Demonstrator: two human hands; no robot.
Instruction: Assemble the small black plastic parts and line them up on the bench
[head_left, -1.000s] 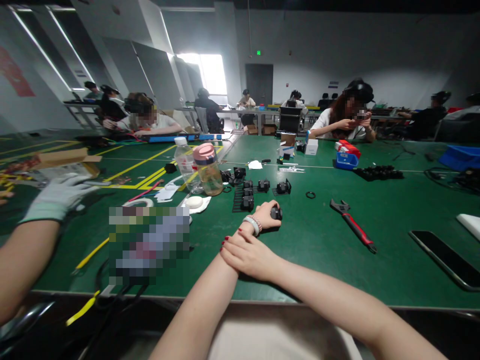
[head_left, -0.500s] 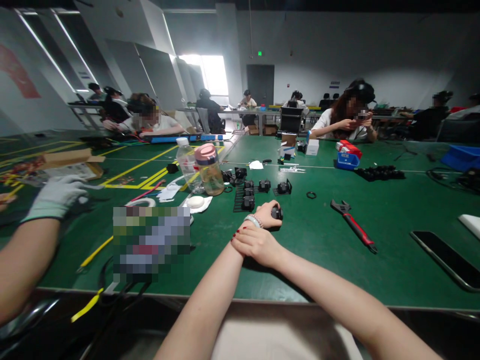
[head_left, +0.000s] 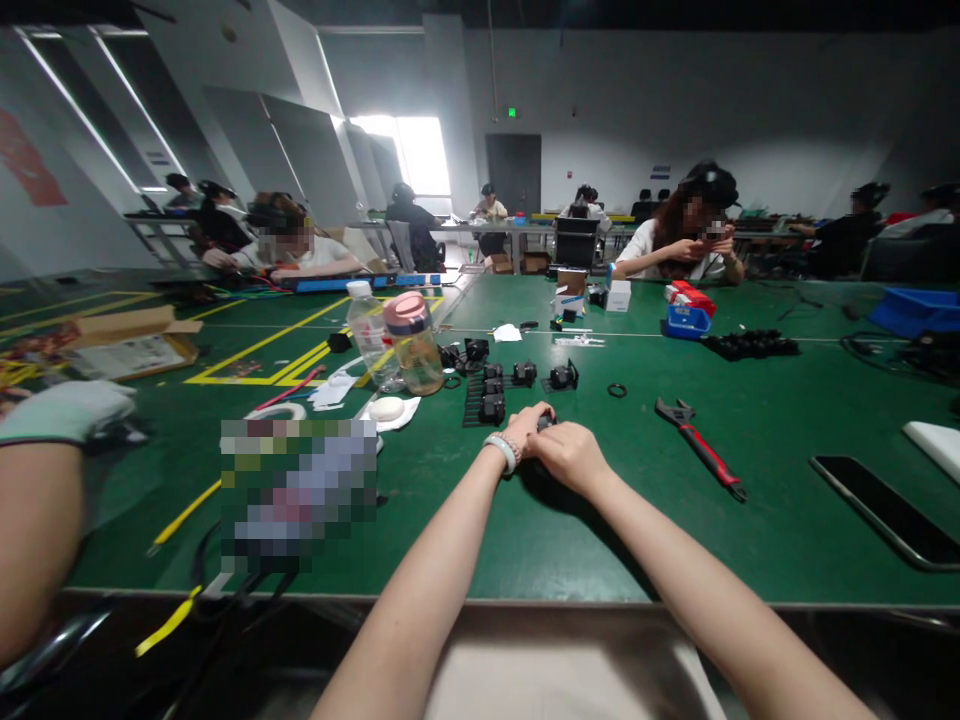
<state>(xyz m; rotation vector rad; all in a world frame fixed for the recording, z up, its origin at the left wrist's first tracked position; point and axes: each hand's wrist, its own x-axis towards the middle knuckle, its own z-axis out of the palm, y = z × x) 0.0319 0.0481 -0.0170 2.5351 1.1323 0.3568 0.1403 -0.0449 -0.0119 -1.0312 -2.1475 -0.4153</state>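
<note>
Right hand [head_left: 576, 452] — off the left forearm [head_left: 442, 540], now at the black part [head_left: 546, 423] (fingertips hidden, grip unclear) | left hand [head_left: 525, 425] curled round that part | black modules [head_left: 492, 408] just beyond left hand | two-handed handling — likely

One camera looked forward and down over the table [head_left: 787, 400]

It sat on the person's head, just behind the near edge [head_left: 570, 604], and faced across the room, with the hands [head_left: 574, 455] close at mid-frame, forearms [head_left: 420, 580] entering from below and the far wall [head_left: 697, 80] along the top
</note>
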